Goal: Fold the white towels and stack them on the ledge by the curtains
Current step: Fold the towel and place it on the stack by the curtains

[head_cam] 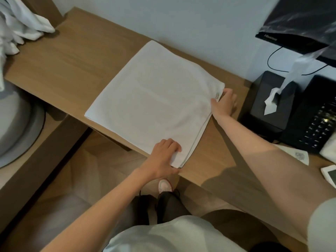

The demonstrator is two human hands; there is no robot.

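White towel (154,99) flat on desk (72,60) — left hand (162,159), right hand (224,103), fingers (172,144) pinched on its corners.

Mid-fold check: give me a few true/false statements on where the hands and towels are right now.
1. The towel lies flat on the wooden desk. True.
2. The left hand grips the towel's near corner. True.
3. The right hand rests on the tissue box. False: it pinches the towel's right corner; the tissue box stands apart, to its right.
4. The other towels are folded and stacked. False: the towel pile lies crumpled at the desk's far left.
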